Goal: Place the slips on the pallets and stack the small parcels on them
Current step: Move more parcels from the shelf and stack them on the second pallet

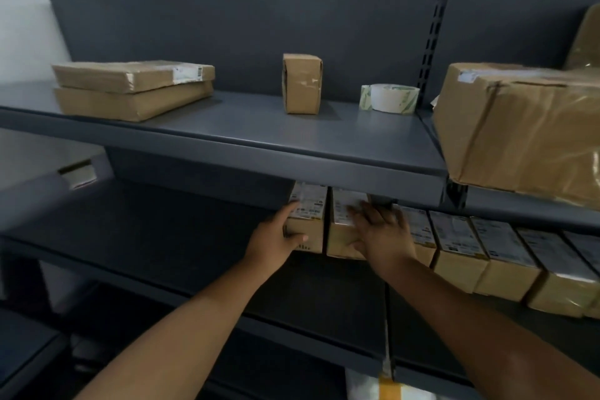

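Note:
A row of several small brown parcels with white labels stands on the lower grey shelf (162, 253). My left hand (276, 237) grips the leftmost parcel (308, 221), fingers along its left side and thumb on its front. My right hand (383, 234) lies over the second parcel (344, 237), fingers spread on its label and thumb at its front. More parcels (461, 253) run on to the right. No slips or pallets are in view.
On the upper shelf (259, 153) lie two flat parcels (130, 88) stacked at the left, an upright small parcel (302, 84), a roll of tape (389, 97) and a big wrapped box (519, 130) at the right. The upper shelf's front edge overhangs the parcels' backs.

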Action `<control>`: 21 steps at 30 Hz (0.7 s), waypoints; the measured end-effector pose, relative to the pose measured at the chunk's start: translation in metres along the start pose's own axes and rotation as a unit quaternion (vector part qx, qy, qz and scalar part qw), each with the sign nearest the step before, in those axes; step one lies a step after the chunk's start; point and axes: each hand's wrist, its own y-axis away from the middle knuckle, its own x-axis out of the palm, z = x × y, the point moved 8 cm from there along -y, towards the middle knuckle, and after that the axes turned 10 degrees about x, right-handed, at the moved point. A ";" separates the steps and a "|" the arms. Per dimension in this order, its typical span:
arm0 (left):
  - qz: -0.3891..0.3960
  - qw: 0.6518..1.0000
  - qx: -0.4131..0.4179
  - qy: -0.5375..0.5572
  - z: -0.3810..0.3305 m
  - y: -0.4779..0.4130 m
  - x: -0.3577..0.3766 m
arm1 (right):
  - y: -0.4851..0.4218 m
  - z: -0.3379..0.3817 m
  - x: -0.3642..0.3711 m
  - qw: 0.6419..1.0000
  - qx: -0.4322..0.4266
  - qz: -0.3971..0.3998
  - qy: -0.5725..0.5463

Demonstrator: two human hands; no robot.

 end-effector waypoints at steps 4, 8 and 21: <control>-0.063 0.998 -0.004 -0.004 0.007 0.025 -0.058 | -0.006 0.039 -0.020 0.997 -0.017 0.031 -0.073; -0.108 0.993 -0.026 -0.032 0.023 0.069 -0.124 | -0.008 0.097 -0.043 0.991 -0.080 0.027 -0.102; -0.278 0.909 -0.251 -0.181 0.100 0.306 -0.356 | 0.047 0.405 -0.113 0.901 -0.322 0.064 -0.285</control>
